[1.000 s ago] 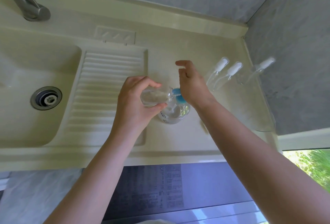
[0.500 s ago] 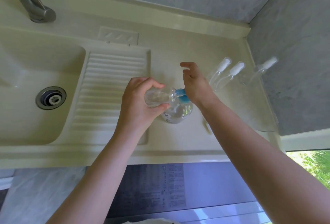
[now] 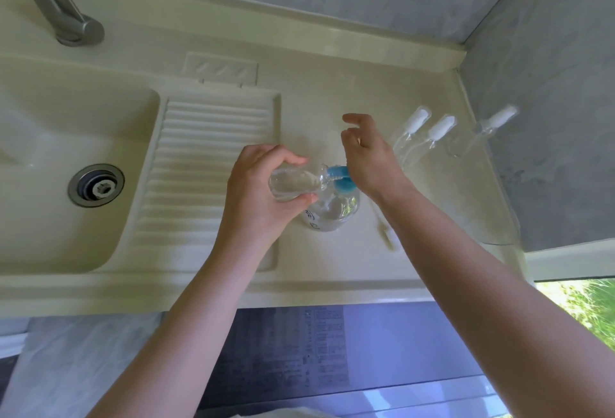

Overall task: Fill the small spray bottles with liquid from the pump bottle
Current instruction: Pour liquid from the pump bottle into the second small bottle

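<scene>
My left hand (image 3: pixel 259 194) grips a small clear spray bottle (image 3: pixel 293 182) without its cap, held on its side with the neck against the blue nozzle (image 3: pixel 336 172) of the pump bottle (image 3: pixel 332 214). The pump bottle is clear and stands upright on the cream counter. Resting on top of the blue pump head is my right hand (image 3: pixel 369 157), its palm down and its fingers loosely spread. Three more small spray bottles with white caps (image 3: pixel 414 128) (image 3: pixel 439 131) (image 3: pixel 496 123) stand to the right near the wall.
A loose white spray head with its tube (image 3: pixel 387 236) lies on the counter just right of the pump bottle. A ribbed drainboard (image 3: pixel 199 167) and a sink basin (image 3: pixel 50 151) with a faucet (image 3: pixel 63 18) lie to the left. Grey tiled walls (image 3: pixel 549 118) close off the back and right.
The view has shifted slightly. Both hands keep the same pose, with the small bottle's neck at the nozzle and my right hand on the pump head.
</scene>
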### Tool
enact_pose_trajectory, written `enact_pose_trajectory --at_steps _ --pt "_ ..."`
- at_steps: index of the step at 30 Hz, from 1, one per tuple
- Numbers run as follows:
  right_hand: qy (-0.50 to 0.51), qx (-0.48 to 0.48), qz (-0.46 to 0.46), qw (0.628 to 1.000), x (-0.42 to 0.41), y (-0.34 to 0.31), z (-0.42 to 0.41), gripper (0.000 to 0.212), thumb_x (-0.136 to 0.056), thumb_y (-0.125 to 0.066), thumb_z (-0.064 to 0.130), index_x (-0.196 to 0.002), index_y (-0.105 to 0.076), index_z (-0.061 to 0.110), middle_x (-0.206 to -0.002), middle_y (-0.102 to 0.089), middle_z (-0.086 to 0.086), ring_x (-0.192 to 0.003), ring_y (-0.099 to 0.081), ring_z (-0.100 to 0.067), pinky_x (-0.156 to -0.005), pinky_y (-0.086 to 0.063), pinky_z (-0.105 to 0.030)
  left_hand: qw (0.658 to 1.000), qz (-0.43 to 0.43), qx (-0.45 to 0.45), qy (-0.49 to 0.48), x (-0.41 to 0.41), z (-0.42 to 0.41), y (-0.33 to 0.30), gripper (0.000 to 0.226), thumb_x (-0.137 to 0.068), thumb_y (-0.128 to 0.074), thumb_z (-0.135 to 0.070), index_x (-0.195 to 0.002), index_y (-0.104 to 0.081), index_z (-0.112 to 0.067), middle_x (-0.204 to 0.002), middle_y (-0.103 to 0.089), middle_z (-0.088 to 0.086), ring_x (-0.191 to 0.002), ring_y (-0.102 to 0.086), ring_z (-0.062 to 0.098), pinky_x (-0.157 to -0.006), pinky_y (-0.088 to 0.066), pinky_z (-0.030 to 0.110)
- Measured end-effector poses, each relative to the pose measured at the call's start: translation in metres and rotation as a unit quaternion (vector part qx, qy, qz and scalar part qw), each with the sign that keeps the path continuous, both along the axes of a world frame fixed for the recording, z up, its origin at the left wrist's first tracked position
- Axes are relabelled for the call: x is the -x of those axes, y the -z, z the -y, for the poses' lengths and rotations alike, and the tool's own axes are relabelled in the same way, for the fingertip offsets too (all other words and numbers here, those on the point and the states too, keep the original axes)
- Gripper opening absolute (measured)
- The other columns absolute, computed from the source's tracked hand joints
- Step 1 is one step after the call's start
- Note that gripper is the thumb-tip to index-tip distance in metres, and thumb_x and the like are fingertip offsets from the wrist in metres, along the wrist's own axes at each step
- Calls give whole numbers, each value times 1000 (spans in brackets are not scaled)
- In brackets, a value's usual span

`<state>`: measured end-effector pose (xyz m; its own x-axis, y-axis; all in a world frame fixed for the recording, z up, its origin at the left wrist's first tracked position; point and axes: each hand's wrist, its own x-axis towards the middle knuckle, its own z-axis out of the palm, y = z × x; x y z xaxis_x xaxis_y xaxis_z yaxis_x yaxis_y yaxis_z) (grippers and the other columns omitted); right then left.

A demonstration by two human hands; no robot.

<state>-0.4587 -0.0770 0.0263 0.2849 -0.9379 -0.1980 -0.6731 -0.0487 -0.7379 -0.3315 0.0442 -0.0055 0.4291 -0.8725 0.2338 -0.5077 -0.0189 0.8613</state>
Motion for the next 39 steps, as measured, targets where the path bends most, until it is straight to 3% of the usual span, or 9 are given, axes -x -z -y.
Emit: enact_pose_trajectory --at_steps 4,9,15,19,23,29,33,37,39 --pt "-11 -17 18 1000 -1 0 1 37 -102 -34 25 -138 -46 27 -93 -49 5 -90 -48 -14 -90 -40 -29 1000 2 0 -3 0 -2 0 45 -60 -91 -20 -100 -70 -21 -108 -58 -12 -114 -52 8 -94 -32 7" --pt "-6 36 -26 999 -5 5 -5 41 -98 -28 23 -134 -45 31 -120 -58 -2 -112 -55 -26 -106 -39 -52 1000 5 -2 -3 1 -1 3 45 -60 -92 -19 -99 -70 -21 -104 -54 -22 -114 -53 9 -94 -32 7" --pt "0 -37 22 999 -2 -5 3 38 -103 -37 30 -141 -42 29 -131 -53 -3 -119 -50 -20 -105 -38 -33 1000 12 14 -8 0 -1 -1 45 -60 -92 -20 -99 -70 -20 -104 -49 -29 -113 -55 11 -93 -31 5" --pt "-17 2 -4 1000 -2 1 2 42 -100 -32 19 -138 -46 31 -118 -55 0 -104 -54 -20 -97 -43 -35 1000 10 13 -3 0 -1 2 45 -60 -91 -20 -100 -70 -21 -106 -49 -29 -114 -54 10 -95 -36 12" --pt "-10 22 -29 999 -3 5 2 44 -98 -31 20 -138 -43 34 -133 -52 0 -118 -52 -22 -107 -38 -50 1000 12 11 -2 -1 1 5 45 -59 -92 -19 -99 -70 -20 -106 -50 -29 -114 -54 10 -94 -33 8" --pt "-47 48 -55 996 -5 -4 4 42 -102 -36 25 -143 -39 31 -137 -50 -4 -122 -50 -25 -111 -34 -48 1000 3 21 -3 0 0 2 46 -59 -92 -17 -99 -69 -23 -106 -50 -28 -112 -54 7 -92 -37 11" --pt "-46 144 -133 979 -3 1 -4 44 -99 -33 19 -141 -42 30 -135 -55 0 -126 -48 -27 -108 -32 -42 1000 -6 16 0 -1 0 8 46 -60 -91 -19 -99 -68 -26 -106 -56 -17 -111 -54 9 -92 -43 21" --pt "-20 65 -53 996 -1 0 1 39 -101 -37 27 -140 -42 30 -137 -54 -3 -125 -51 -24 -110 -35 -45 1000 -8 16 1 -1 1 6 46 -60 -92 -19 -98 -67 -28 -108 -59 -11 -111 -54 10 -92 -41 18" --pt "-22 9 -14 1000 0 -2 3 39 -102 -38 28 -141 -42 29 -140 -51 -5 -129 -48 -19 -110 -36 -36 1000 -9 16 -3 -1 0 6 45 -61 -91 -20 -98 -67 -28 -107 -58 -12 -111 -54 9 -92 -40 16"
